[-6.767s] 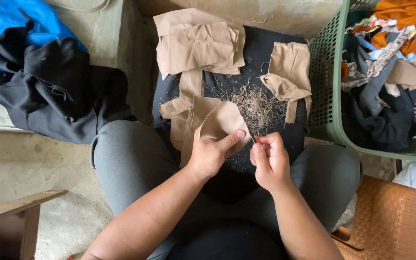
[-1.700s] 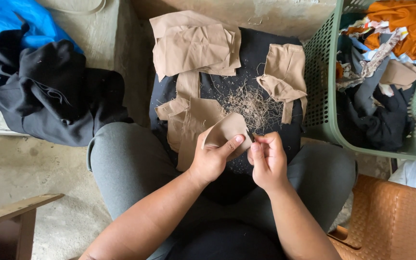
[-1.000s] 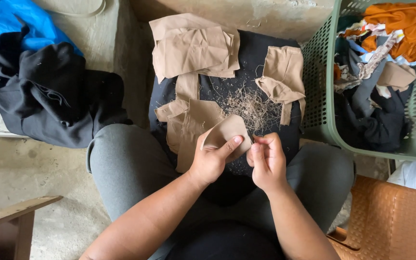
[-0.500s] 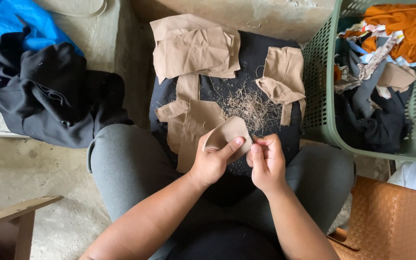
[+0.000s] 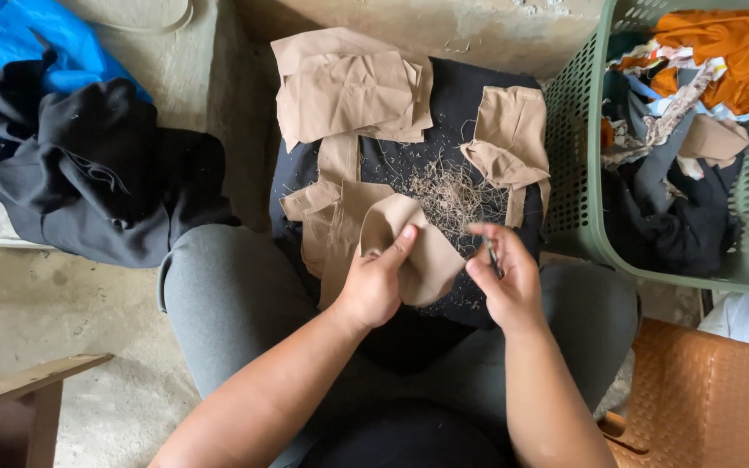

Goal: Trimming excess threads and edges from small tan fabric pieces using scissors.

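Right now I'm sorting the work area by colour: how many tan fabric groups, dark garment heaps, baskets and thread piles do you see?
Tan fabric groups: 4 (stack, folded piece, strips on lap, piece in left hand)
Black garment heap: 1
Green basket: 1
Thread pile: 1
Total: 7

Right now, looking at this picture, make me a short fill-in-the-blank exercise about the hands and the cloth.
1. The left hand holds a ____ piece of cloth.
2. The right hand pinches a thin dark ____.
3. The pile of loose threads lies on ____ fabric.
4. The green basket stands on the person's ____ side.

Missing words: tan; tool; black; right
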